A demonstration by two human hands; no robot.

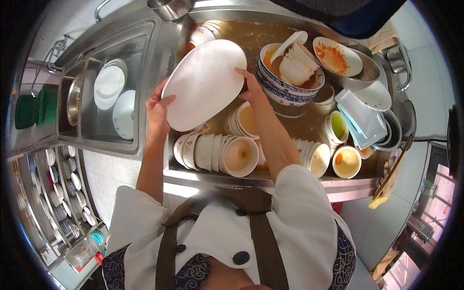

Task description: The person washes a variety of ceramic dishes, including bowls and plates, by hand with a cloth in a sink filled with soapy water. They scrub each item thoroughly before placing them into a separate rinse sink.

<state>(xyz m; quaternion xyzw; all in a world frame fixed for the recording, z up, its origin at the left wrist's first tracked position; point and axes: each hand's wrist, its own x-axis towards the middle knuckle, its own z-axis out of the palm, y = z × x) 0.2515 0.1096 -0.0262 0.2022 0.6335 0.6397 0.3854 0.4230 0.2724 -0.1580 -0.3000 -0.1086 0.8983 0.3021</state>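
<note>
Both my hands grip a large oval white plate (205,85), tilted above the left part of a steel sink (232,34) of brownish water. My left hand (158,105) holds its lower left edge, thumb on the face. At the right edge is my right hand (249,84), partly behind the plate. Below the plate, stacked white bowls (208,152) lie on their sides along the near edge. Right of my right hand, blue-and-white bowls (288,95) are stacked, the top one holding small bowls and a white spoon (290,45) in reddish liquid.
An orange-stained oval dish (335,58) rests on a steel bowl (369,67) at the right, near rectangular plates (362,112). The left basin (103,123) contains white plates (110,85). A steel pot (170,9) stands at the far rim. Dish racks (59,192) stand at lower left.
</note>
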